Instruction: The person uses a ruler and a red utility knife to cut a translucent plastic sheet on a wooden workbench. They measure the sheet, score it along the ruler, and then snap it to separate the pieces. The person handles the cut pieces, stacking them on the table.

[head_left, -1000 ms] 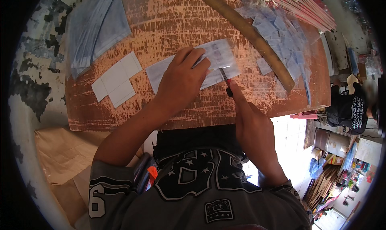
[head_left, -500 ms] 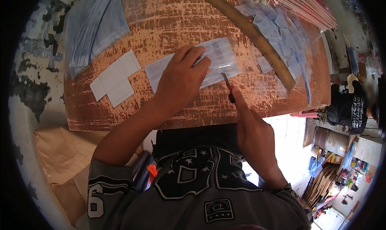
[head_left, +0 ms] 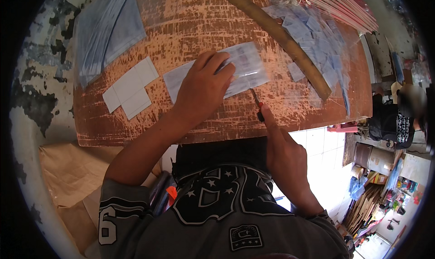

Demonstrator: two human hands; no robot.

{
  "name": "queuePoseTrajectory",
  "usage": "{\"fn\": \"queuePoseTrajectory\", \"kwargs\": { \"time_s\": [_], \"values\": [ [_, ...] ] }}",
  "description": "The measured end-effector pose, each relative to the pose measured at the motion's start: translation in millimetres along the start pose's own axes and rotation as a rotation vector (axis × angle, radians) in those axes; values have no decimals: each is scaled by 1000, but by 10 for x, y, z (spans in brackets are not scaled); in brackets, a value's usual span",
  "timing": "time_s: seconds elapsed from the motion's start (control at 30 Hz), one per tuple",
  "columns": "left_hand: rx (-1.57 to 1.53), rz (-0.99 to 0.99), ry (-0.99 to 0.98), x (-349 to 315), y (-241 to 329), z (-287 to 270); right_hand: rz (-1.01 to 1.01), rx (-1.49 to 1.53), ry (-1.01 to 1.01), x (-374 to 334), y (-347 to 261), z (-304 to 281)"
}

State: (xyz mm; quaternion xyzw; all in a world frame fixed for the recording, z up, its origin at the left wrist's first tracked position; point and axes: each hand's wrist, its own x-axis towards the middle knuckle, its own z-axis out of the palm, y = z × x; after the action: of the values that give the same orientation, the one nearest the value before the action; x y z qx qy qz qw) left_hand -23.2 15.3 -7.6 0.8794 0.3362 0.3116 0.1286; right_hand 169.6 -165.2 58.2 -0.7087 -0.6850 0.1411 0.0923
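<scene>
On the worn wooden table lies a translucent whitish-blue plastic sheet (head_left: 251, 62). My left hand (head_left: 201, 84) presses it down from above, with bent fingers spread apart; whatever lies beneath the palm is hidden. My right hand (head_left: 285, 152) grips a cutter knife (head_left: 257, 103) with a red and black handle, its index finger stretched along it. The blade tip is at the sheet's near edge, right of my left fingers. To the left of the sheet is a white notched card (head_left: 131, 88) marked with lines.
Blue plastic sheets (head_left: 106, 32) are piled at the far left. A long brownish flat strip (head_left: 285, 44) slants across the right side, beside scattered plastic cuttings (head_left: 312, 30). Pink sticks with white strings (head_left: 335, 7) lie at the far right. Another person (head_left: 394, 123) is at the right.
My right hand has drawn the knife slightly toward me, its blade moving from on the sheet to its near edge. My left hand has barely shifted.
</scene>
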Motion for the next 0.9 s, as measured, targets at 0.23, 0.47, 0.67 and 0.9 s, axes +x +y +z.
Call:
{"fn": "queuePoseTrajectory", "kwargs": {
  "time_s": [0.23, 0.47, 0.67, 0.9],
  "values": [
    [-10, 7, 12, -4, -4, -6, -13, -41, 17, -33, -23, 3],
    [-21, 20, 33, -23, -38, 20, -50, -88, 56, -41, -19, 28],
    [-28, 38, 51, -14, -34, 23, -53, -81, 127, -36, -32, 71],
    [-25, 35, 54, -28, -62, 35, 49, 42, 92, 27, -159, -51]
  ]
}}
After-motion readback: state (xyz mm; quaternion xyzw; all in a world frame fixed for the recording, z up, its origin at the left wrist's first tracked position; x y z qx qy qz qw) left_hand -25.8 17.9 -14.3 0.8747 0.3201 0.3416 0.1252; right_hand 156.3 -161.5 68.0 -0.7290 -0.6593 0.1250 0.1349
